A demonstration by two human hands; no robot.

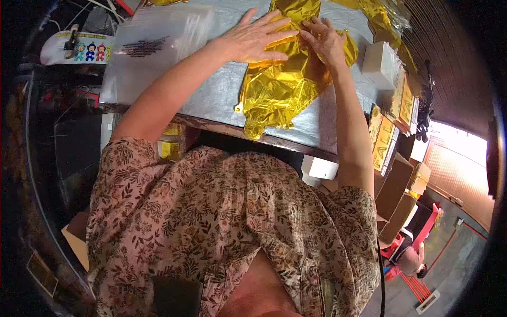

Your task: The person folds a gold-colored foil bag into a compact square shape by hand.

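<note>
- Presently, grey-topped table (222,100): spans the upper part of the view, its near edge against the person's body.
- Gold foil balloon (280,90): deflated and crinkled, lying flat on the table at centre, with a narrow tail hanging just over the near edge. Both hands are on its far part.
- Stack of clear plastic bags (153,47): on the table left of the balloon, well apart from it, with dark print on the top bag.
- Cardboard boxes (396,195): below the table's right end, flaps open.
- Yellow printed packs (384,142): standing at the table's right edge, near the boxes.
- Left hand (253,39): flat, palm down, fingers spread wide, pressing the foil's upper left part.
- Right hand (326,42): just beside the left, fingers bent with the tips on the foil; cannot tell whether they pinch a fold or only press.
- White box (379,63): on the table, right of the right hand, close to the foil's edge.
</note>
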